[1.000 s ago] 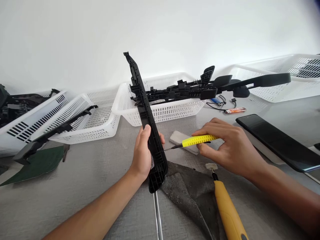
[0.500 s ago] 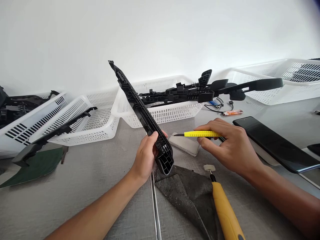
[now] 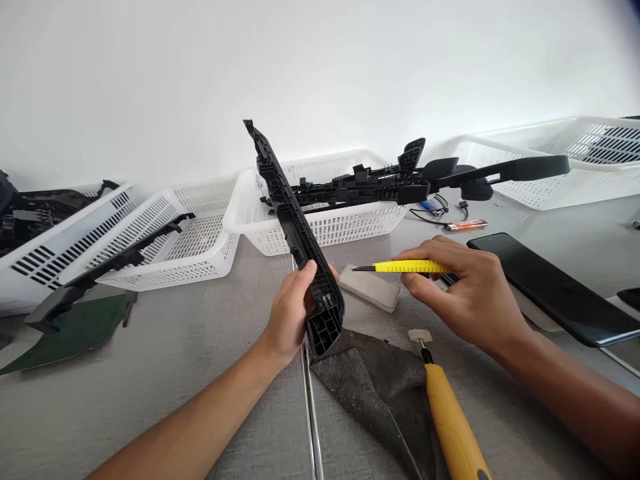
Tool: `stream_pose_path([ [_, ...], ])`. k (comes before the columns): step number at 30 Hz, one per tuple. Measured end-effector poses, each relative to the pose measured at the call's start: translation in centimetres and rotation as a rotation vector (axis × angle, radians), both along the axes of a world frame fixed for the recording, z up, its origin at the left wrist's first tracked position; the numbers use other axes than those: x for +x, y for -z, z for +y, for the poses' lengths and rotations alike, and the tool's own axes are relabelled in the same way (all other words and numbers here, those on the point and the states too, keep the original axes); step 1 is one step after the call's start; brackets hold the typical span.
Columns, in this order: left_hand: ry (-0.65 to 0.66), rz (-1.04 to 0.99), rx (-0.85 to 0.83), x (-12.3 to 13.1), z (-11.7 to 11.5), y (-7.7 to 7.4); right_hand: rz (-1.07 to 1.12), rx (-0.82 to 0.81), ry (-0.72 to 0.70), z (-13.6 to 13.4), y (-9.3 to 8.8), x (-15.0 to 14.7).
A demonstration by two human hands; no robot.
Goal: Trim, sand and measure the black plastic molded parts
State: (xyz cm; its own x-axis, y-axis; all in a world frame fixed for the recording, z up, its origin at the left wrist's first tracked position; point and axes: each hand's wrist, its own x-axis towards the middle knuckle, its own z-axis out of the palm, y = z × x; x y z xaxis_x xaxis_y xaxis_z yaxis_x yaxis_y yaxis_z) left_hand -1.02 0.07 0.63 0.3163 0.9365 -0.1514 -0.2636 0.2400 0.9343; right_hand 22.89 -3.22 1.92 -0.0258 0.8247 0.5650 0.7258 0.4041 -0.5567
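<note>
My left hand (image 3: 289, 313) is closed around the lower end of a long black ribbed plastic part (image 3: 293, 227), which leans up and to the left over a grey felt pad (image 3: 370, 387). My right hand (image 3: 463, 293) pinches a yellow-handled knife (image 3: 400, 267), its dark blade pointing left, a short gap from the part. A small grey block (image 3: 373, 288) lies on the table between the two hands.
A yellow-handled tool with a felt tip (image 3: 447, 413) lies on the pad. White baskets (image 3: 320, 227) with black parts line the back wall. A black phone (image 3: 555, 287) lies at right, a green pad (image 3: 75, 330) at left, a metal rod (image 3: 311, 413) in front.
The knife blade touched the part a second ago and has since drawn back to the right. The black part tilted left, then swung back more upright.
</note>
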Motion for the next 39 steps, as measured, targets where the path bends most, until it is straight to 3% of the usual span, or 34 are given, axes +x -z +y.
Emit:
stream_pose_path([
  [13, 0.006, -0.032, 0.009, 0.15, -0.11, -0.19, -0.043, -0.063, -0.010, 0.09, -0.08, 0.22],
  [39, -0.102, -0.030, -0.017, 0.30, -0.11, 0.36, -0.051, -0.078, -0.053, -0.49, -0.21, -0.68],
])
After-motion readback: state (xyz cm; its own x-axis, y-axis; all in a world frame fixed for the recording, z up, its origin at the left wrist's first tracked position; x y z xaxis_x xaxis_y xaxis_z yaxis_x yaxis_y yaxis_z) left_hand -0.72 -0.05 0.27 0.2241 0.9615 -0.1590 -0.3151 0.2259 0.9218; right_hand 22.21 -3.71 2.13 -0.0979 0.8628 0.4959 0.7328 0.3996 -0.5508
